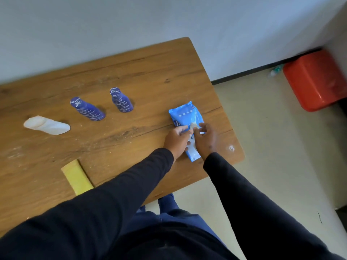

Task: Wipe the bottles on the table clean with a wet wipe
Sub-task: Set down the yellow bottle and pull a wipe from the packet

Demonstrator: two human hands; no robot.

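Blue wipe pack (185,126) right of centre, pinned by left hand (177,140); right hand (205,138) pinching what looks like the flap or a wipe. Best to peel slow, keep pack flat. Bottles (87,109) (121,100) (47,125) waiting upper left, untouched.

Two blue bottles stand on the bench (150,72): one (87,109) and another (121,100). One white bottle (47,125), one blue wet-wipe pack (185,115), one yellow block (77,177), one red stool (317,79) on the floor.
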